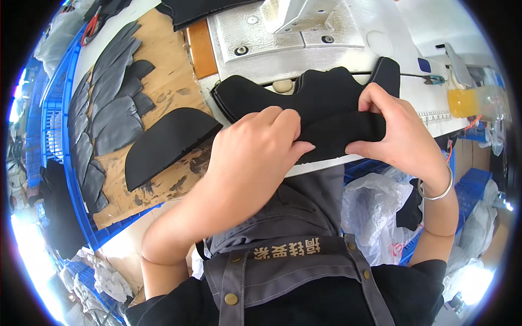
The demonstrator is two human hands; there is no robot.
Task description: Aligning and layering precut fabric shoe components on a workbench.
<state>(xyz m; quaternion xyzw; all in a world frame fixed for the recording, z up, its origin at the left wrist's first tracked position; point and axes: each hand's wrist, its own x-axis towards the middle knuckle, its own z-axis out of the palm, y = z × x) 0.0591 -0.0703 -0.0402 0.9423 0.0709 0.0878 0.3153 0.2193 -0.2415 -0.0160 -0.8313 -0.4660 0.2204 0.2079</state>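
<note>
A curved black fabric piece (340, 133) is held between my two hands at the near edge of the white machine table. My left hand (258, 141) is closed at the piece's left end, its thumb pressed against the fabric and its other fingers curled. At the right end my right hand (399, 127) pinches it, thumb below and fingers above. Right behind lies a stack of black cut pieces (321, 89) with wavy edges, partly covered by the held piece. To the left of my left hand, a black half-moon piece (168, 141) rests on a brown board (168, 65).
Overlapping dark shiny pieces (114, 117) line the board's left side, inside a blue crate (68, 117). A sewing machine base (304, 27) stands at the back. Rightward are teal-handled snips (434, 80) and a container of yellow liquid (462, 103). A clear plastic bag (375, 206) hangs below.
</note>
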